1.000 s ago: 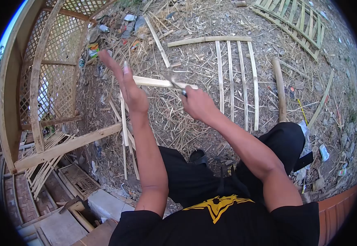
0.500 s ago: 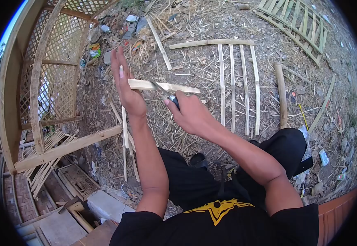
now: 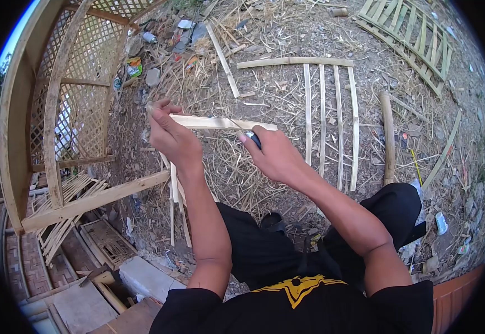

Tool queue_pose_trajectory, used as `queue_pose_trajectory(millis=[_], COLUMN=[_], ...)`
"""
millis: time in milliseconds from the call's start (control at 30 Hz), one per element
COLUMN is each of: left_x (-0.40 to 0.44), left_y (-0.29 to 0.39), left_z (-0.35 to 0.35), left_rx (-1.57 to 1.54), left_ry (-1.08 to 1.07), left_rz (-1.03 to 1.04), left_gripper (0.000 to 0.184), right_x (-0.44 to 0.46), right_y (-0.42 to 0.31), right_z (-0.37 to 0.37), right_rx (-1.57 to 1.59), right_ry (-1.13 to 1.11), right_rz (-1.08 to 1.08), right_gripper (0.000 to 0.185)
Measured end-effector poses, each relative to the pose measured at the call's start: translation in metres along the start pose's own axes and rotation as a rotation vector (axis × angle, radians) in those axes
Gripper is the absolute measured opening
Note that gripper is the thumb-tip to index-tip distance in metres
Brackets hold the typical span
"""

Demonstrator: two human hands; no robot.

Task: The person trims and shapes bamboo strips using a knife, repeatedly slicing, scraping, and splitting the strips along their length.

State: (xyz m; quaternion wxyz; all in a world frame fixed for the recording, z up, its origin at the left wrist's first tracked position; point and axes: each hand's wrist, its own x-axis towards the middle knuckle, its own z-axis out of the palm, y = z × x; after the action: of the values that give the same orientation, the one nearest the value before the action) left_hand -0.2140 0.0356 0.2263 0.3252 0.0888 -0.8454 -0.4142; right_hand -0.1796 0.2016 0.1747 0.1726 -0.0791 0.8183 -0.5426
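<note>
My left hand [image 3: 174, 136], fingers curled, closes around the left end of a pale bamboo strip [image 3: 200, 122]. The strip lies roughly level in front of me, its right end reaching just past my right hand's knuckles. In my right hand [image 3: 273, 156] is a knife [image 3: 253, 138] with a dark handle. Its thin blade points up and left, against or just over the strip; exact contact is hard to make out. My right fingers wrap the handle close to the strip's right end.
Several bamboo slats [image 3: 340, 128] lie under a crosspiece [image 3: 295, 61] on the littered ground. A slatted bamboo panel [image 3: 409, 42] lies at far right, near a bamboo pole [image 3: 387, 136]. To the left stands a wooden frame with lattice [image 3: 86, 117]; a concrete block [image 3: 150, 278] sits below it.
My left hand, flat with fingers stretched upward before, has curled its fingers at the strip's end. The knife has slid rightward along the strip with my right hand. The view has shifted slightly.
</note>
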Motion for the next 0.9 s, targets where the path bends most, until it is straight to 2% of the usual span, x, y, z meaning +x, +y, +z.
queue_pose_trajectory(millis=[67,200,433,500,700,733,800,900], left_x=[-0.003,-0.006,-0.016,-0.019,-0.022,-0.022,-0.022,-0.021], left_y=[-0.001,-0.001,-0.008,-0.01,-0.021,-0.024,-0.026,-0.024], left_z=[-0.005,-0.003,0.006,0.008,0.008,0.008,0.01,0.011], left_rx=[0.282,0.302,0.121,0.102,-0.059,-0.063,-0.065,-0.04], left_ry=[0.131,0.208,0.248,0.246,0.266,0.258,0.248,0.289], left_rz=[0.048,0.153,0.216,0.229,0.156,0.212,0.262,0.274], left_gripper=[0.055,0.048,0.046,0.047,0.051,0.053,0.055,0.055], right_x=[0.0,0.0,-0.013,-0.012,-0.005,-0.008,-0.014,-0.005], right_y=[0.001,0.001,-0.027,-0.02,-0.005,-0.01,-0.019,0.005], right_z=[-0.002,-0.002,-0.009,0.0,0.002,0.0,-0.001,0.005], right_rx=[-0.01,-0.047,0.092,0.056,0.009,0.009,0.047,-0.046], right_ry=[-0.013,-0.039,-0.088,-0.034,-0.067,-0.069,-0.018,-0.047], right_rz=[0.012,0.033,-0.031,-0.085,0.051,0.056,-0.072,0.012], right_gripper=[0.046,0.044,0.039,0.039,0.039,0.039,0.039,0.039])
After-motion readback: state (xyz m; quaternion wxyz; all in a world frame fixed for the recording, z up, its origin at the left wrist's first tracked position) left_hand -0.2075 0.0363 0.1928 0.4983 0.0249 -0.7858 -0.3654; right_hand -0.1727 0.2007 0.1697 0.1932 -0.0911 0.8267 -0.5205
